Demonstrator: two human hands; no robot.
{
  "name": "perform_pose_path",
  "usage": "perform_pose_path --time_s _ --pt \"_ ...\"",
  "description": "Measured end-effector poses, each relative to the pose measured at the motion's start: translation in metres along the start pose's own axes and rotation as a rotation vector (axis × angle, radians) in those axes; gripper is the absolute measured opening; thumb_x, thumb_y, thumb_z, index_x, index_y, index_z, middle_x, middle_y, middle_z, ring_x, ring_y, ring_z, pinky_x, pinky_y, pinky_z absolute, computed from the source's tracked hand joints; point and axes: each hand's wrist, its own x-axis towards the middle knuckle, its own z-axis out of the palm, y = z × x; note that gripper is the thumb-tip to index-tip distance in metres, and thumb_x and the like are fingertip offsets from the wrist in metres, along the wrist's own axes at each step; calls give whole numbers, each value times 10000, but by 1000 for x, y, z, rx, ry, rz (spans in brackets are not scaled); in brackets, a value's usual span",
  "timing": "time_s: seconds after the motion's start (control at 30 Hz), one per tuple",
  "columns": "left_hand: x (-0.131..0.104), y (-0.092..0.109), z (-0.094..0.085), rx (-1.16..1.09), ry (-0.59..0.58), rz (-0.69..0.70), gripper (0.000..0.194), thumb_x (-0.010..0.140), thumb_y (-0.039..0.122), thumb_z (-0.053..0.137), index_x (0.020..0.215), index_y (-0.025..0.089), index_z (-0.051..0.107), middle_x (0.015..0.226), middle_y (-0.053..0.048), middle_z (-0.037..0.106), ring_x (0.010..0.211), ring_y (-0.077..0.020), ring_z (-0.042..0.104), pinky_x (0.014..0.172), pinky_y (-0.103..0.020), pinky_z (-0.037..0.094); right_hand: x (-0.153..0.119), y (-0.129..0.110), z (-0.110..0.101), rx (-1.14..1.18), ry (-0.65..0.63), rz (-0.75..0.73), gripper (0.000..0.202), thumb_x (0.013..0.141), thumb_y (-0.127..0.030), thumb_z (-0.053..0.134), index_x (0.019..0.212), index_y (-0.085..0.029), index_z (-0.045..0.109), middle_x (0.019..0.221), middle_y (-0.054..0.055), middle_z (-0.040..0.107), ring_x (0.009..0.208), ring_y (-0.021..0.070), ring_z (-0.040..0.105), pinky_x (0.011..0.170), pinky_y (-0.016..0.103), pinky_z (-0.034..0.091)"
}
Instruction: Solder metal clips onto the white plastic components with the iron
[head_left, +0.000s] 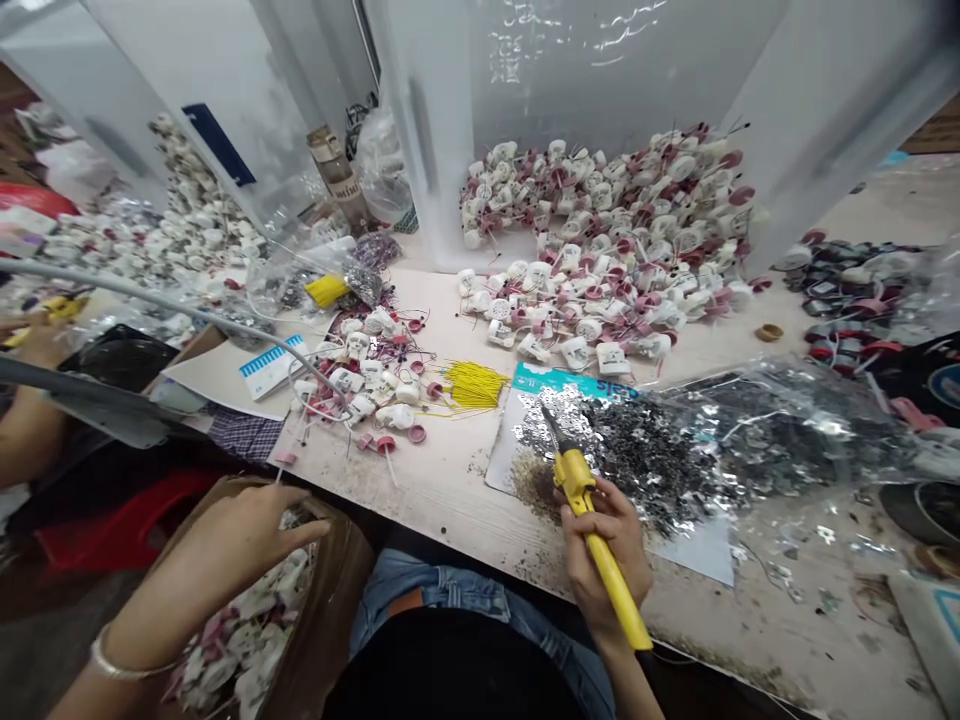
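My right hand [607, 550] is closed around a yellow-handled power tool [611, 580], which looks like an electric screwdriver with a dark cord at its lower end. Its slim metal tip points away from me, over a heap of small shiny metal plates [559, 420]. Beside the tool lies a small pile of tiny brownish pieces [534, 475]. My left hand [240, 530] is open, thumb spread, above a cardboard box [330, 590] with white and pink plastic parts [244, 640] in it. A pink piece with a white stem [284, 459] is by its fingertips at the table edge.
White-and-pink parts with wires [592, 240] are heaped at the back; more [375, 370] lie left of a yellow wire bundle [476, 385]. A clear bag [810, 420] of dark metal pieces is at right. A grey rod [150, 295] crosses the left. Another person's arm [30, 400] is far left.
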Motion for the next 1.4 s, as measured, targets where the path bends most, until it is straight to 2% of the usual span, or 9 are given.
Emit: perform_pose_path --time_s 0.1,0.23,0.4,0.57,0.83,1.0,1.13,1.27,1.4 --pt "22 48 -1 -97 -55 239 429 794 504 580 1060 195 712 1015 -96 734 909 -279 677 785 -325 485 0 -3 0 -2 1 0 128 801 -102 624 721 -189 576 1189 56 562 935 146 662 735 289 602" --pt "98 134 -8 -307 -122 639 349 828 435 587 1024 181 724 951 -59 741 797 -192 668 714 -252 489 -4 -9 -7 -61 0 -45 136 781 -103 650 710 -188 571 1174 55 572 969 160 647 735 287 593" --pt "204 205 -22 -375 314 536 322 836 134 522 1126 141 660 1193 -136 628 1136 -256 539 983 -376 389 -14 -15 -19 -86 -13 -60 158 787 -80 632 704 -188 553 1172 64 570 910 174 676 701 301 600" --pt "242 219 -18 -432 397 477 329 699 21 622 1007 136 647 1195 -168 577 1245 -337 417 1057 -510 249 -27 -13 -31 -121 5 -67 146 770 -73 649 719 -190 578 1177 74 576 918 197 682 682 314 616" --pt "239 203 -15 -842 400 498 271 701 165 688 959 124 620 961 -84 671 902 -202 617 854 -315 466 -16 -17 -34 -70 9 -42 167 766 -65 646 681 -182 563 1165 63 577 899 186 689 678 298 616" --pt "239 223 -38 -1166 461 482 255 917 273 422 1062 108 551 902 -66 663 713 -104 641 693 -238 508 -13 -20 -32 -38 19 -94 166 761 -44 637 691 -176 566 1180 63 575 903 184 691 656 290 624" --pt "213 222 -66 -1347 489 613 282 866 411 544 863 136 610 665 2 606 488 -66 531 507 -201 439 -16 -19 -40 -55 85 -50 178 762 -42 638 684 -180 556 1181 69 574 956 210 681 677 324 636" --pt "154 211 -77 -957 340 788 398 809 470 633 581 146 608 532 -13 562 442 -67 482 460 -209 358 -13 -18 -51 -118 140 -70 191 755 -47 658 680 -188 553 1139 61 577 945 185 674 669 291 634" --pt "101 222 -39 -375 -91 692 375 733 438 695 494 165 602 440 -30 524 439 -133 522 499 -284 406 -7 -15 -46 -102 137 -8 183 770 -61 650 696 -193 547 1160 55 562 940 168 668 685 288 624"
